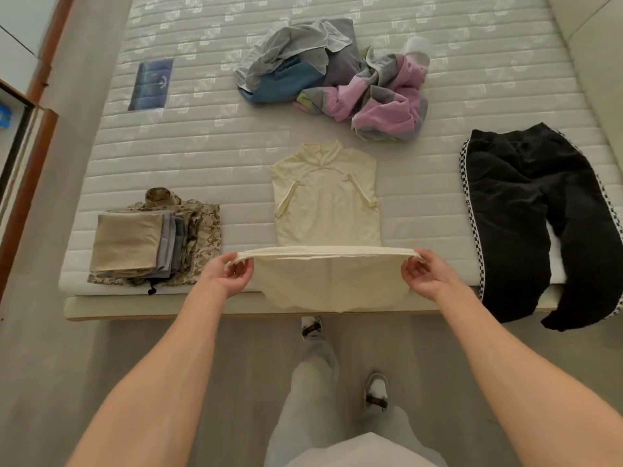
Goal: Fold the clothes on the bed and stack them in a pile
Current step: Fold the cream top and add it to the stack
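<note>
In the view from my head, the pale cream sleeveless dress with a high collar and knotted fastenings [326, 203] lies flat at the centre of the frame on the quilted white mattress of the bed [236, 136], its lower part lifted toward me and draped over the bed's near edge. My left hand [226, 272] pinches one end of the raised fold, and my right hand [425, 270] pinches the other, fingers and thumb clamped on the cloth, the two hands set well apart so the fold line runs taut between them. The fabric looks thin, light and soft; I judge it will sag in the middle and slide if I slacken, so the outer edges of the fold are the place to hold while I carry it up toward the collar. At lower left sits the pile of folded clothes, tan on top of grey and camouflage [148, 241], where this one should go. A crumpled heap of grey, blue and lilac garments [337, 75] waits at upper centre, and black trousers with checkered side stripes [539, 214] hang off the right edge.
</note>
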